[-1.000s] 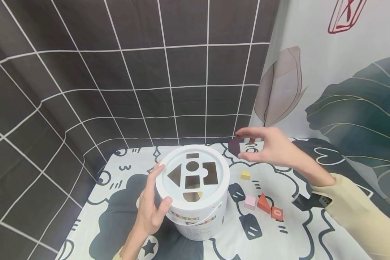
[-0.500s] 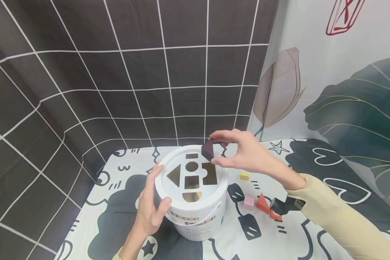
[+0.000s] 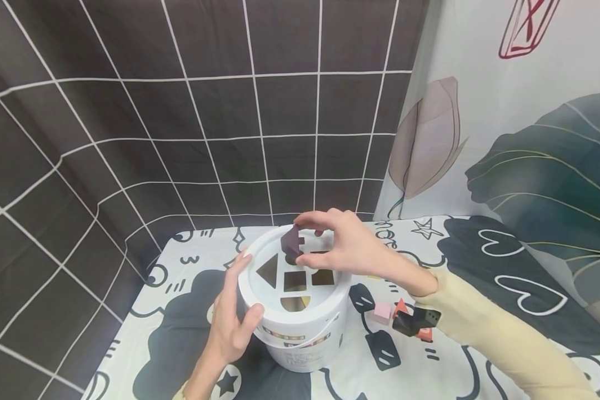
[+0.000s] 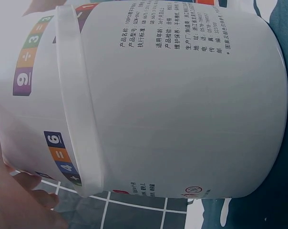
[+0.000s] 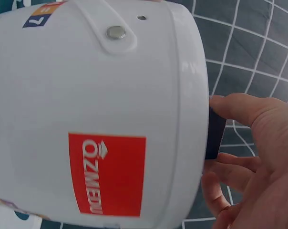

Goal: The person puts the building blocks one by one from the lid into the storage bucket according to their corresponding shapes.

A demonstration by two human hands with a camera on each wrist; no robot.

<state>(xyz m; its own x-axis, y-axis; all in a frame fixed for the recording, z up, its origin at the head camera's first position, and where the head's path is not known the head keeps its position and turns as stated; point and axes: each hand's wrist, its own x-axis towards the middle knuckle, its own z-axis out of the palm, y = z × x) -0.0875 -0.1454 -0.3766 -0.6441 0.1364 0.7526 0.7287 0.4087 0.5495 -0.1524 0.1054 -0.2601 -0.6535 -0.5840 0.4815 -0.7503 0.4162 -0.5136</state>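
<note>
A white lidded bucket (image 3: pixel 305 347) stands upright on the patterned cloth; its lid (image 3: pixel 269 297) has cut-outs of several shapes. My left hand (image 3: pixel 232 316) holds the lid's left rim, thumb toward the front and fingers farther back. Over the back of the lid, my right hand (image 3: pixel 347 247) pinches a dark purple block (image 3: pixel 290 241) with angled edges between thumb and fingers. The block overlaps the small rectangular and round holes in the head view. From the right wrist view, this dark block (image 5: pixel 215 133) is right at the lid's edge.
On the cloth right of the bucket lie a pink block (image 3: pixel 382 313), a red triangular block (image 3: pixel 400 306) and a red block (image 3: pixel 425 334), partly behind the right wrist camera (image 3: pixel 416 321). A dark gridded curtain (image 3: pixel 290 111) hangs behind.
My right hand has carried the dark purple block leftward from beyond the bucket's right side to over the lid. The left hand has stayed on the rim.
</note>
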